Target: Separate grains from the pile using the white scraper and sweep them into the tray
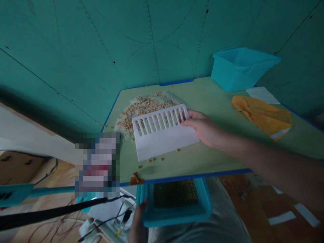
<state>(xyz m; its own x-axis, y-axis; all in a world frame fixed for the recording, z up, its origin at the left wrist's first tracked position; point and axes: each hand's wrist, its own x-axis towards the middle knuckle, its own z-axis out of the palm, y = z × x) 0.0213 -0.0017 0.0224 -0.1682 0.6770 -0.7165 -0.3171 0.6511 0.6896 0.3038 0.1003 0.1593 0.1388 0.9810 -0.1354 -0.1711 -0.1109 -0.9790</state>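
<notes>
My right hand (205, 128) is closed on the right end of a flat white plastic panel (165, 141) with a row of slots along its far side. The panel is tilted over the near part of a pile of white grains and brown kernels (144, 104) on the table. Below the table's front edge, my left hand (141, 216) grips the left side of a teal plastic tub (177, 219) over my lap. Dark green and brown small pieces (176, 194) lie inside that tub.
On the table (212, 158), a second teal tub (235, 71) stands at the back right. Beside it lie an orange cloth (265, 114) and a white sheet (263, 94). Loose kernels (152, 159) and a brown scrap (136, 179) sit near the front edge. Cables (58, 222) run at lower left.
</notes>
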